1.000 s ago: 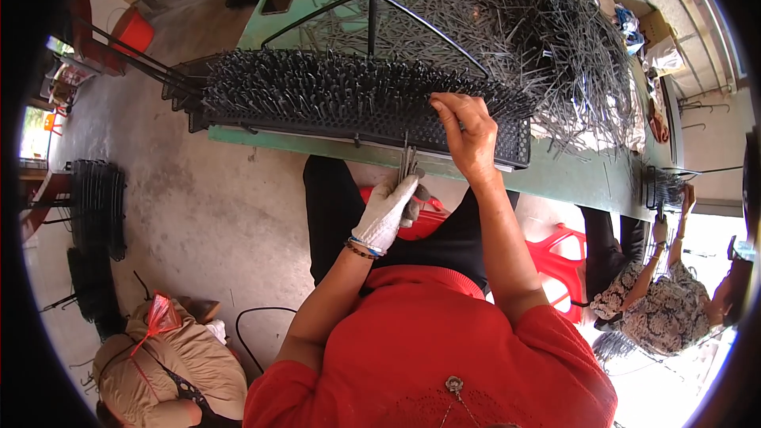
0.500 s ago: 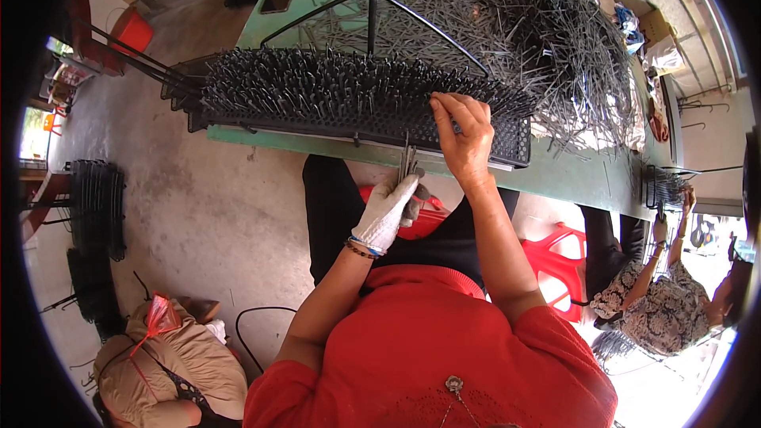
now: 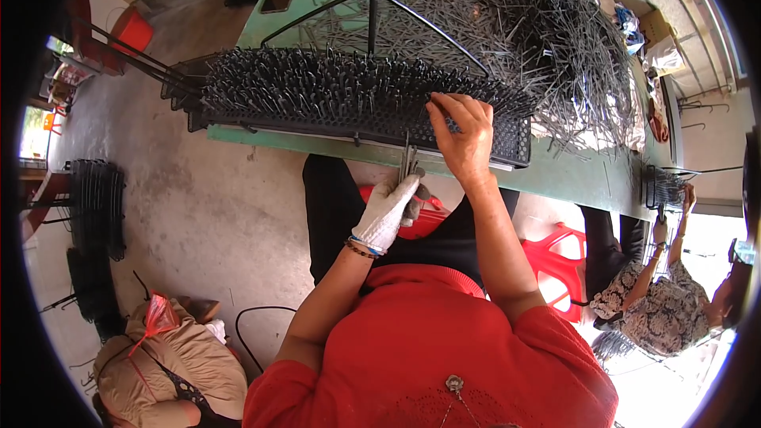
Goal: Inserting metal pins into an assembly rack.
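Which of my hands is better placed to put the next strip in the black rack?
Likely your right hand: it's bare, with its fingertips at the rack. Your gloved left hand is occupied, gripping a bundle of strips near the rack's front edge.

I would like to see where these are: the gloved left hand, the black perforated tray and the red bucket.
Gloved left hand (image 3: pixel 388 208): head view, white back of the hand.
Black perforated tray (image 3: pixel 372 129): head view, bare front strip.
Red bucket (image 3: pixel 131 30): head view, its side.

Black perforated tray (image 3: pixel 517 145), partly filled: dark rods (image 3: pixel 305 83) standing in it (some leaning).
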{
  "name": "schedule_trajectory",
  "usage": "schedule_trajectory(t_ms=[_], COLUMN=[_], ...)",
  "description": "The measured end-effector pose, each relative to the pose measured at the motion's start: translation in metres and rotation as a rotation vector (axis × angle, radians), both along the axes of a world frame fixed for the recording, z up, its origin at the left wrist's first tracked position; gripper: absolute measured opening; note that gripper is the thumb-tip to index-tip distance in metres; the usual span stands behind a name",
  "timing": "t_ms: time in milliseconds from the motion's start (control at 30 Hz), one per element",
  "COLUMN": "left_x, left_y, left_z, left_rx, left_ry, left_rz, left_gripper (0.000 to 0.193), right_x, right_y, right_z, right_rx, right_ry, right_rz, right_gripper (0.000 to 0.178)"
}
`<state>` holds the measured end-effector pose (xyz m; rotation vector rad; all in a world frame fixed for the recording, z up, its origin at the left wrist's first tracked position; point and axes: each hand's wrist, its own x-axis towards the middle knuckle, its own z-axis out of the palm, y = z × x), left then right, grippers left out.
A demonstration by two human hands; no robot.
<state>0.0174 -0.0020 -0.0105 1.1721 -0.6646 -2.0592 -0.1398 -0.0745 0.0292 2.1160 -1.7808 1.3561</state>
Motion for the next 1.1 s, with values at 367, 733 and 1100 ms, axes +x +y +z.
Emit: schedule_trajectory(t_ms=[367,733,1100], left_x=[-0.0023,-0.0011,-0.0005], left_y=[0.0003,0.0003,0.0011], left_z=[-0.0006,-0.001,-0.0029], left_rx=[-0.011,-0.004,-0.002], left_ry=[0.001,0.028,0.045], left_rz=[-0.008,-0.021,-0.031], left_gripper=[0.029,0.025,0.024], right_x=[-0.0066,-0.0079,-0.0075], right_y=[0.0016,-0.0027,0.0046], right_z=[-0.0024,-0.003,-0.0036], right_rx=[-0.045,-0.13,-0.108], right_ry=[0.06,0.133,0.12], right_rz=[-0.009,-0.018,-0.023], right_gripper=[0.016,0.016,0.013])
